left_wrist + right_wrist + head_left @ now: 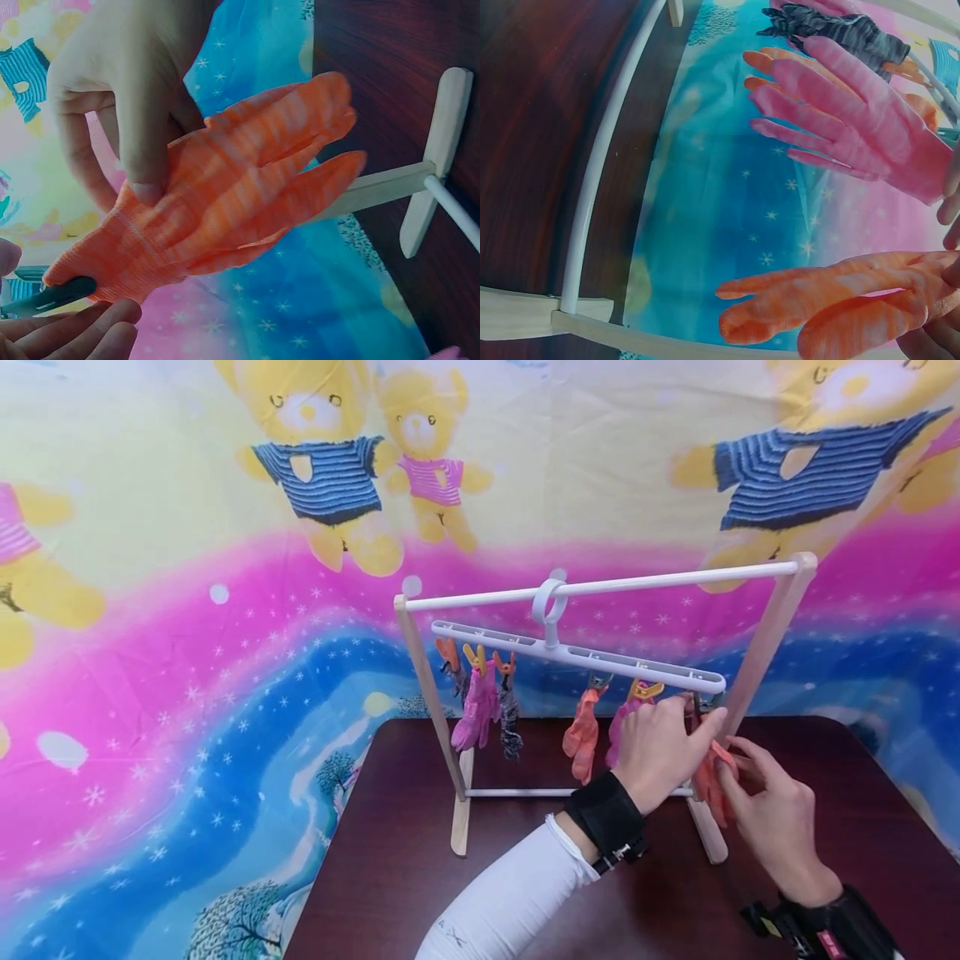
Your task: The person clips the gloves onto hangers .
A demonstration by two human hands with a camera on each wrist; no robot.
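An orange knitted glove [247, 180] hangs fingers-down at the right end of the white hanger [637, 668]. A dark green clothespin [52, 296] bites its cuff. My left hand [663, 747] pinches that clothespin just under the hanger bar, thumb on one side and fingers on the other. With thumb and fingers, my right hand [776, 810] holds the glove near its cuff. Close beside my left hand, a pink glove [870, 120] hangs from a yellow clothespin [647, 689], partly hidden by that hand in the head view.
The hanger hooks over the top rod [675, 581] of a wooden rack and tilts down to the right. Another orange glove [582, 735], a pink glove [476, 706] and dark grey gloves [510, 718] hang along it. The rack stands on a dark table [375, 860] before a printed cloth [187, 485].
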